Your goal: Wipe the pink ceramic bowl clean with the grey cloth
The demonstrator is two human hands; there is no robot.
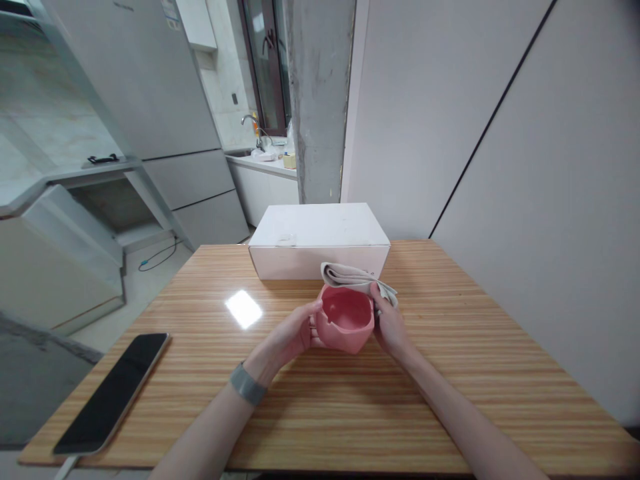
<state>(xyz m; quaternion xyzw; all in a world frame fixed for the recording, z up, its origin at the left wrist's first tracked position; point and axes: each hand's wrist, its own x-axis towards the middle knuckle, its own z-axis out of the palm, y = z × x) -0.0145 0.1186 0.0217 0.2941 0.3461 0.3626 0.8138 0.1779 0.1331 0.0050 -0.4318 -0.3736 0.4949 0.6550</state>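
A pink faceted bowl-like container (346, 327) is held up above the wooden table, its opening tilted toward me. Its rim has small notches on the left side. My left hand (296, 331) grips it from the left, thumb at the rim and fingers around the side. At the right, my right hand (389, 323) pinches a folded light-grey cloth (350, 275), which lies along the container's far rim. Whether the right fingers also press on the container's wall is hard to see.
Behind the hands stands a white box (320, 261) on the wooden table (480, 373). A dark-screened phone or tablet (115, 393) with a white cable lies at the left edge. A pale wall (540, 200) borders the table's right side.
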